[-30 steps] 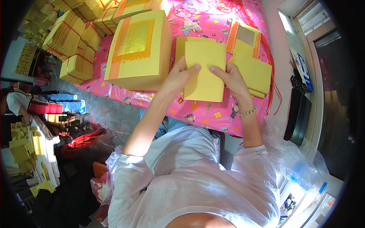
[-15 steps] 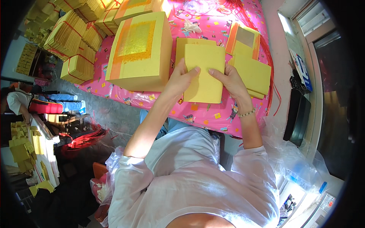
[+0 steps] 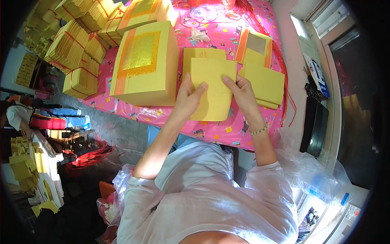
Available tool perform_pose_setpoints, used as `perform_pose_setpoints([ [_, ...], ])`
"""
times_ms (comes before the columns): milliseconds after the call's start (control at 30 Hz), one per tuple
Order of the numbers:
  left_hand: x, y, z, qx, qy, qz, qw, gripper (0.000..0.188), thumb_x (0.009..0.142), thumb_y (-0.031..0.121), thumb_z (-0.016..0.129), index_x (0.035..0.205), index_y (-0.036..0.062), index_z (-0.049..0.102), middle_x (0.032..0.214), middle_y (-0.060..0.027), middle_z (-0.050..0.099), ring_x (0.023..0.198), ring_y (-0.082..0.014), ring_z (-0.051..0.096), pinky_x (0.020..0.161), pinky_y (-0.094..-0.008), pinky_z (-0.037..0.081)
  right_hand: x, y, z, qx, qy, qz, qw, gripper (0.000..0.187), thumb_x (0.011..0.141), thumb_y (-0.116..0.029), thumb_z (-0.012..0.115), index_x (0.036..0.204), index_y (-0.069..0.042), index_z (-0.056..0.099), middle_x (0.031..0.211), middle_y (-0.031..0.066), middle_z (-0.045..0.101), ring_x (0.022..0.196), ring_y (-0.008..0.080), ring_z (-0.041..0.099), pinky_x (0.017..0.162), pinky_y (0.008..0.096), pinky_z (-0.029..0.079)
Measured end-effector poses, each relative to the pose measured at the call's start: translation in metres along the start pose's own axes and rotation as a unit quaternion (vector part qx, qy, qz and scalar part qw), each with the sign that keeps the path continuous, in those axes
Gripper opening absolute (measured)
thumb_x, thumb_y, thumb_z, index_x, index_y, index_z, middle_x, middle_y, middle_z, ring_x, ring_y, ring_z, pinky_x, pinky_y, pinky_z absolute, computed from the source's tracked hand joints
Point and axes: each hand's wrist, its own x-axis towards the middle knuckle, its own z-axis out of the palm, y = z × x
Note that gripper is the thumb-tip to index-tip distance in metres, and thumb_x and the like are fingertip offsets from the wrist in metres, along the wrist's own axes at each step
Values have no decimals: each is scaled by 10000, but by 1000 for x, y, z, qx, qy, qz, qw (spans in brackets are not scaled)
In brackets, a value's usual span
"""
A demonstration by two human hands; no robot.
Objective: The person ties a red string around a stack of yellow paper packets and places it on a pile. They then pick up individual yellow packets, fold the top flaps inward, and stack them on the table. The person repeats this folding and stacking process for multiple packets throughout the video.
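Observation:
A pad of yellow paper sheets (image 3: 213,87) is gripped at both side edges, over the near part of the pink table. My left hand (image 3: 189,97) closes on its left edge with the thumb on top. My right hand (image 3: 243,94) holds the right edge the same way, a beaded bracelet on that wrist. The sheets curve slightly along the right side. Just behind lies another yellow pad (image 3: 204,53), partly covered. To the right of my right hand is a low pile of yellow paper (image 3: 266,84).
A tall block of yellow paper (image 3: 172,69) with an orange band and gold patch stands left of my hands. Tied yellow bundles (image 3: 68,42) crowd the far left. Red strings (image 3: 280,61) run along the right edge. A person (image 3: 24,120) is at another table on the left.
The held pad sits slightly lower and further left in the picture, partly because the view has shifted. It now bends a little, and my right thumb is higher on it.

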Motion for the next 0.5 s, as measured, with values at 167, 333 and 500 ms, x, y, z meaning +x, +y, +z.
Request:
perform_pose_setpoints([
  [167,-9,10,-6,-6,-19,-31,999,447,949,35,556,1374,-6,425,1304,-103,568,1200,-163,544,1006,-310,432,-7,-11,7,6,7,-20,1000,256,968,-191,634,1101,25,664,944,48,707,817,62,649,704,227,534],
  [333,-15,14,-8,-7,-47,-32,998,487,936,32,569,1395,1,413,1316,-102,566,1221,-164,532,1016,-311,425,-7,-11,-1,-31,36,-28,998,206,969,-188,632,1022,6,676,861,9,691,741,36,625,647,203,518],
  [500,-23,18,-12,-29,-66,-39,997,467,928,8,554,1375,-3,417,1290,-102,568,1203,-167,535,1005,-310,421,-9,-20,0,48,61,-2,997,184,977,-192,617,980,-15,667,832,3,683,698,34,617,600,216,529],
])
